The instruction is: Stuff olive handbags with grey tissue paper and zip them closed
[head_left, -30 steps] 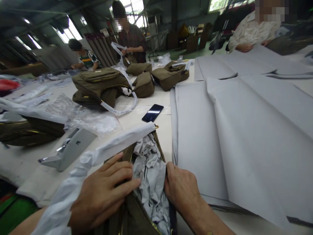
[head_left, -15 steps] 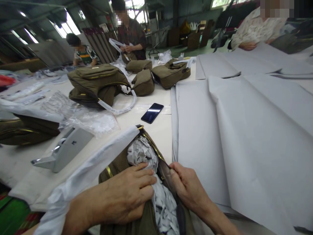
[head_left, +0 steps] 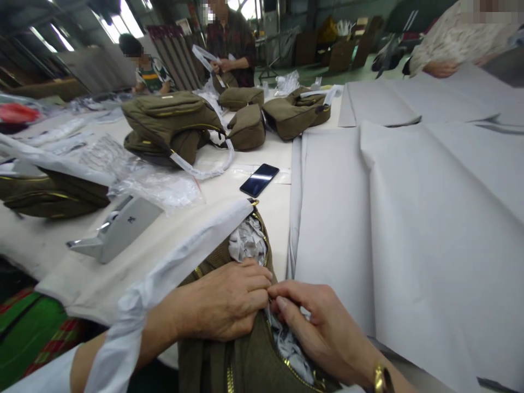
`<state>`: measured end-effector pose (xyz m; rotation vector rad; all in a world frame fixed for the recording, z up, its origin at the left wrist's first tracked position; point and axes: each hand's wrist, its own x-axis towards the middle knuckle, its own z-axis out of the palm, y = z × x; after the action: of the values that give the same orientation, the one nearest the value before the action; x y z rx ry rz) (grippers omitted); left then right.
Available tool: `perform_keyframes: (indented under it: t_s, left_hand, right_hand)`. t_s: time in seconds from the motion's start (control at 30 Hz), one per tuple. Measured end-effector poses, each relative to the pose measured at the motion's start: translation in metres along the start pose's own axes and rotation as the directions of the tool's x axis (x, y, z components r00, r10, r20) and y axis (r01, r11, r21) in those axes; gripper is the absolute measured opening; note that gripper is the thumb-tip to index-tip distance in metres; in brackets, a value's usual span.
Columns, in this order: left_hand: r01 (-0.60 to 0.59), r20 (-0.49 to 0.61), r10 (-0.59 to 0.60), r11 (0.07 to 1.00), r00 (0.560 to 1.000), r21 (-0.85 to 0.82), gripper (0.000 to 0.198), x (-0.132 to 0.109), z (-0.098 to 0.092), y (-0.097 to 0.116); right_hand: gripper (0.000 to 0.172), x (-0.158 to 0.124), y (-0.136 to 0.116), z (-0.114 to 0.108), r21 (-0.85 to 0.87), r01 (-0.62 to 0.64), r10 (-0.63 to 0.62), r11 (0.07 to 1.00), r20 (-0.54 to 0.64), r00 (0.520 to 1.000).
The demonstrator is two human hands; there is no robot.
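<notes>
An olive-brown bag [head_left: 213,355] lies in front of me, its gold-toothed zipper [head_left: 266,240] open along the top. Crumpled grey paper [head_left: 248,240] fills the opening. My left hand [head_left: 229,297] is closed over the edge of the opening, fingers curled on the fabric. Against its fingertips, my right hand [head_left: 323,322] pinches at the zipper; the exact piece between thumb and forefinger is mostly hidden. A strap wrapped in white material [head_left: 180,256] runs from the bag's far end across my left forearm.
Beyond the bag lies a phone [head_left: 259,180]. A grey tape dispenser [head_left: 118,226] and clear plastic bags [head_left: 159,188] are on the left. Large grey paper sheets [head_left: 434,234] cover the right side. More olive bags [head_left: 172,125] stand farther back, where several people work around the table.
My right hand has moved from the right edge of the opening to beside my left fingertips. The opening's sides are closer together there. The view has shifted slightly.
</notes>
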<state>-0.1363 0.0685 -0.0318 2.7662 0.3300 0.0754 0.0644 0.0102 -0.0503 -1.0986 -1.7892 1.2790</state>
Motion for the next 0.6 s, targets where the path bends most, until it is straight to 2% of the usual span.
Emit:
perform_keyframes:
  t_s: [0.07,0.13,0.17,0.23,0.37,0.47,0.6]
  left_hand:
    - [0.014,0.017,-0.013,0.999,1.000,-0.052,0.014,0.003,0.000,-0.001]
    - [0.033,0.005,-0.033,0.996,0.999,-0.088,0.009,0.005,0.000,-0.001]
    - [0.045,-0.004,-0.045,0.993,0.999,-0.107,0.009,0.005,0.000,0.000]
    - [0.055,-0.010,-0.057,0.986,0.998,-0.160,0.014,0.005,-0.002,0.000]
    - [0.011,0.018,-0.005,0.940,1.000,-0.340,0.032,0.004,-0.008,-0.002]
    - [-0.021,0.053,0.049,0.900,0.997,-0.436,0.024,0.003,-0.011,-0.007]
    - [-0.058,0.090,0.107,0.898,0.990,-0.435,0.014,0.006,-0.013,-0.011]
  right_hand:
    - [0.016,-0.005,-0.001,-0.009,-0.045,0.131,-0.131,0.990,0.012,0.991]
    - [0.021,-0.008,0.001,-0.019,0.035,0.248,-0.251,0.968,0.167,0.954]
    - [0.025,-0.009,0.001,-0.024,0.103,0.263,-0.281,0.959,0.257,0.925]
    - [0.034,-0.009,0.001,-0.033,0.211,0.210,-0.277,0.955,0.371,0.886]
    - [0.038,-0.010,0.002,-0.040,0.302,0.100,-0.222,0.948,0.403,0.888]
    - [0.038,-0.013,0.008,-0.042,0.323,0.033,-0.174,0.946,0.417,0.892]
    - [0.027,-0.018,0.016,-0.048,0.298,-0.062,-0.080,0.952,0.441,0.894]
